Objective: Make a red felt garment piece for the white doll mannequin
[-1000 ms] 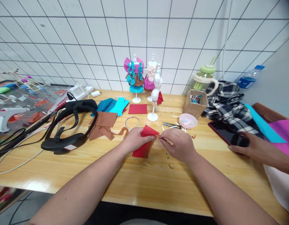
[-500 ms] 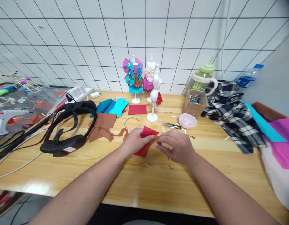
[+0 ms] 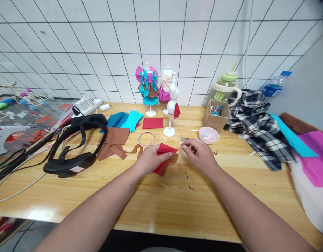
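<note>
My left hand (image 3: 148, 159) is closed on a folded piece of red fabric (image 3: 165, 148) with a brown fabric strip (image 3: 172, 159) against it; thumb on top, the other fingers mostly hidden beneath. To the right, my right hand (image 3: 199, 152) is apart from the fabric, thumb and forefinger pinched at the end of a small white strip (image 3: 181, 143). Scissors (image 3: 184, 139) lie just behind it, partly covered by the hand. A bare white mini dress form (image 3: 173, 98) stands beyond the hands, and a metal ring (image 3: 146, 139) lies behind my left hand.
Brown fabric pieces (image 3: 116, 135), blue fabric (image 3: 124, 120) and a red rectangle (image 3: 152, 123) lie behind and left. A black headset (image 3: 74, 164) is at left. Two dressed forms (image 3: 150, 85) stand at the wall. A pink dish (image 3: 209, 135) and cardboard box (image 3: 216, 117) are at right.
My right hand has let go of the brown strip's edge and moved right and slightly away, to the white strip by the scissors. My left hand keeps hold of the red and brown fabric.
</note>
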`<state>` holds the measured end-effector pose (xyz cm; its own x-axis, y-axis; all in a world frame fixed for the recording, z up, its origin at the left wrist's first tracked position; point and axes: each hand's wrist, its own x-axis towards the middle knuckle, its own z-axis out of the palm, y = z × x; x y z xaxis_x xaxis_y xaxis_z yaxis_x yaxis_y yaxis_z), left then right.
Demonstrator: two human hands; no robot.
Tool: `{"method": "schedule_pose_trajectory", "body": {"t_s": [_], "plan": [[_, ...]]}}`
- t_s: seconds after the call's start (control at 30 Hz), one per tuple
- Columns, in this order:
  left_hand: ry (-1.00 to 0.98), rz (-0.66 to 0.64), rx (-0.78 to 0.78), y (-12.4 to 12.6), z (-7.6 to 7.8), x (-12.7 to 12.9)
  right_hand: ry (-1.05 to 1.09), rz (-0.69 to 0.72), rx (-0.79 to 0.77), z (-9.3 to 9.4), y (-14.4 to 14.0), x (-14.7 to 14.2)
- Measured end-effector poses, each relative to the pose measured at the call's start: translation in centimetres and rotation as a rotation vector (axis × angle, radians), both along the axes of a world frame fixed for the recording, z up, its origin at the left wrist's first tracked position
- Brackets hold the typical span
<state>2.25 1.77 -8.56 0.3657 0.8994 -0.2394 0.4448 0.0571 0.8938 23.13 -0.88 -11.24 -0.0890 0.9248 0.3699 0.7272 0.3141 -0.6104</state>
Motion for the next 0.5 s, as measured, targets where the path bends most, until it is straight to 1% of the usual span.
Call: {"method": "schedule_pose_trajectory", "body": {"t_s": [0.1, 0.17, 0.27, 0.3, 0.37, 0.4, 0.43, 0.47, 0.5], "plan": [[-0.003, -0.04, -0.035, -0.1, -0.2, 0.0, 0.181, 0.103, -0.114, 0.5, -0.8, -1.1], [0.003, -0.089, -0.031, -0.2, -0.4, 0.1, 0.233, 0.138, -0.188, 0.8, -1.1, -1.6], [0.019, -0.156, 0.003, 0.0, -0.6, -0.1, 0.233, 0.109, -0.265, 0.8, -1.2, -1.9], [0.032, -0.162, 0.044, 0.2, -0.6, -0.3, 0.231, 0.088, -0.292, 0.6, -1.0, -1.9], [0.099, -0.14, 0.199, 1.1, -0.4, -1.2, 0.218, 0.04, -0.363, 0.2, -0.7, -1.7], [0.175, -0.1, 0.329, 1.6, -0.4, -1.8, 0.202, 0.015, -0.403, -0.1, -0.5, -1.6], [0.29, -0.051, 0.471, 2.3, -0.3, -2.5, 0.173, -0.011, -0.44, -0.4, -0.3, -1.5], [0.443, -0.019, 0.573, 2.9, -0.3, -3.1, 0.129, -0.037, -0.467, -0.6, -0.3, -1.5], [0.617, 0.0, 0.628, 3.4, -0.3, -3.7, 0.071, -0.065, -0.481, -0.7, -0.2, -1.5]]}}
